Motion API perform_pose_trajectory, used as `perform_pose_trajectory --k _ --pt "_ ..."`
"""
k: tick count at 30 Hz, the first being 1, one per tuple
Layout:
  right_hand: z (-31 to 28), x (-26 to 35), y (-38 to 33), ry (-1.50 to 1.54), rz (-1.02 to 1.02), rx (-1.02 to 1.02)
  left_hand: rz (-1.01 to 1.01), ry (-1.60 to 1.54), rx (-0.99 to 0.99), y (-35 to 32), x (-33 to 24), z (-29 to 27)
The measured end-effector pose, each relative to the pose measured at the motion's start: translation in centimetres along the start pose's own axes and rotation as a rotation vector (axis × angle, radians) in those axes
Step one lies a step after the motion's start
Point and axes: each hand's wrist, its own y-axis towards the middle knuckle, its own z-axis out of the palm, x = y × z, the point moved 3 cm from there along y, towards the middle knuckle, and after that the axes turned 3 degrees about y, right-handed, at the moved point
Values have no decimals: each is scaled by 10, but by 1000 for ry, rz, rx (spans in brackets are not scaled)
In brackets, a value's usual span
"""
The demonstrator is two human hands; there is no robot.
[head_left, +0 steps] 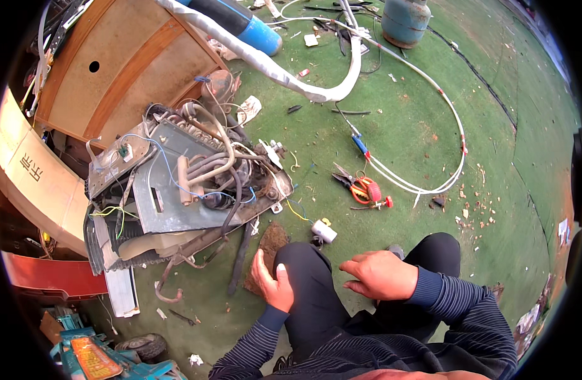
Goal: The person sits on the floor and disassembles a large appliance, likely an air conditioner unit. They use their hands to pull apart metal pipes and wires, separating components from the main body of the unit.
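Hands [272, 278] [379, 275] empty on knees — pliers [357, 187] beyond

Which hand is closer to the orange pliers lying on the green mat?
The right hand. It rests on the right knee, directly below the orange pliers in the picture. The left hand is on the left knee, farther left. Neither touches them.
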Motion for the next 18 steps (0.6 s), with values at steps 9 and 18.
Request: perform_pose_trajectory --k 9,18 --pt "-1 -29 -6 19 317 70 286 334 571 -7 -139 -36" --pt "18 34 -68 283 464 -266 230 477 821 -29 -198 -110"
